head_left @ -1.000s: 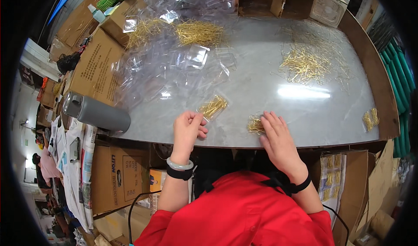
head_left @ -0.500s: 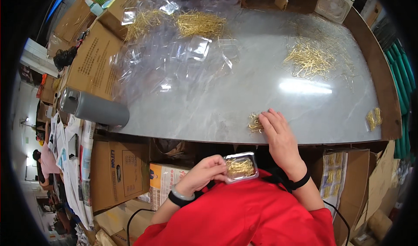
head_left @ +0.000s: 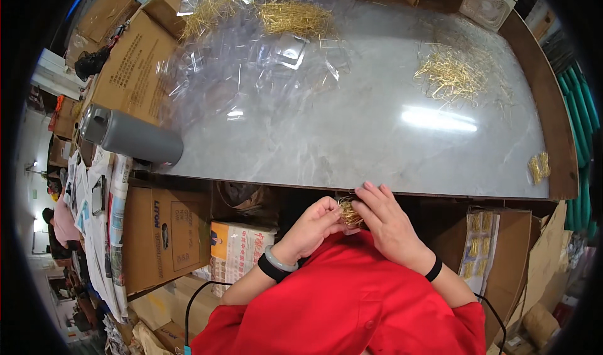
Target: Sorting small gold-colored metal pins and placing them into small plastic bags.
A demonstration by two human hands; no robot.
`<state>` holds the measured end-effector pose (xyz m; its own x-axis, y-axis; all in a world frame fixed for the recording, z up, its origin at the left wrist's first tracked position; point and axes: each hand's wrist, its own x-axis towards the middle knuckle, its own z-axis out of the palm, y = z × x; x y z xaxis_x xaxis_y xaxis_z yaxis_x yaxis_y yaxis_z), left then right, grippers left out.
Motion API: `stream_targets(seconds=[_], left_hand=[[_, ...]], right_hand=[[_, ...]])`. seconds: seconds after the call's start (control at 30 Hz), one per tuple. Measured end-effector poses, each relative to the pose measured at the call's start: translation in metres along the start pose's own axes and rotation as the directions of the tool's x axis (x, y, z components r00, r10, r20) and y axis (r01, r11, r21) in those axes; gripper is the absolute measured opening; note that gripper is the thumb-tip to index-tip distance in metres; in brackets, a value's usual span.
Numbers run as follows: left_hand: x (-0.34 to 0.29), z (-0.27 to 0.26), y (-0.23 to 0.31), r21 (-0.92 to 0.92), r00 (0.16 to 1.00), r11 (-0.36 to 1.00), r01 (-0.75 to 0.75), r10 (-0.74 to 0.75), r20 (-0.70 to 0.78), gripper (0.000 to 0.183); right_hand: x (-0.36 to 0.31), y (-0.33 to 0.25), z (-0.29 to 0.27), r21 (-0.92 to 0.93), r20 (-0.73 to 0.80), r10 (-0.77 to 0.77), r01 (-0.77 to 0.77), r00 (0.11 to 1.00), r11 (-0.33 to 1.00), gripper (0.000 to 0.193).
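Note:
My left hand (head_left: 314, 224) pinches a small clear plastic tray with gold-coloured wire hooks (head_left: 349, 215) in it, just below the table's front edge. Only part of the tray shows between my hands. Fingers stretched out, my right hand (head_left: 391, 229) covers the tray's right side, its fingertips up at the table edge. A few hooks show beside those fingers. Farther off on the grey table (head_left: 301, 141) lie a loose heap of gold hooks (head_left: 453, 75) at the right and a denser bundle (head_left: 294, 17) at the back left.
Many clear plastic trays (head_left: 232, 72) lie heaped at the back left. A grey bottle (head_left: 141, 138) stands at the left edge. Two small gold bundles (head_left: 539, 168) lie by the right-hand wooden rim (head_left: 559, 123). Cardboard boxes (head_left: 166, 236) stand below the table.
The small pile of hooks has left the tabletop, and hooks now show at the edge and tray. My right hand has come toward me over the tray, which my left hand has raised slightly.

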<state>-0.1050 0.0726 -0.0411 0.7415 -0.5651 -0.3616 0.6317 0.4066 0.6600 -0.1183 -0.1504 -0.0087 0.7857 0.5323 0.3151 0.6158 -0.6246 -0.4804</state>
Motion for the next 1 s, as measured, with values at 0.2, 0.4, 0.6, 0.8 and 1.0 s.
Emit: stream_targets(seconds=[0.2,0.4,0.6,0.8,1.0], left_hand=[[-0.022,0.015,0.010,0.143,0.998,0.989,0.028,-0.020,-0.061,0.006],[0.022,0.045,0.049,0.439,0.927,0.837,-0.328,0.375,-0.021,0.015],[0.052,0.042,0.051,0.924,0.757,0.178,-0.339,0.635,0.155,0.045],[0.050,0.032,0.053,0.887,0.786,-0.437,-0.149,0.492,0.375,0.059],[0.058,0.035,0.042,0.939,0.735,-0.329,-0.099,0.611,0.292,0.056]], right_hand=[[-0.009,-0.005,0.005,0.177,-0.113,-0.023,0.043,0.993,0.983,0.043],[0.031,0.009,-0.011,0.142,-0.352,0.060,-0.010,0.934,0.990,0.034],[0.047,0.026,-0.002,0.151,-0.423,0.153,-0.097,0.893,0.984,0.033],[0.047,0.024,-0.013,0.166,-0.369,0.211,-0.159,0.905,0.973,0.045],[0.054,0.025,-0.016,-0.041,-0.296,0.168,-0.188,0.940,0.981,0.055]])
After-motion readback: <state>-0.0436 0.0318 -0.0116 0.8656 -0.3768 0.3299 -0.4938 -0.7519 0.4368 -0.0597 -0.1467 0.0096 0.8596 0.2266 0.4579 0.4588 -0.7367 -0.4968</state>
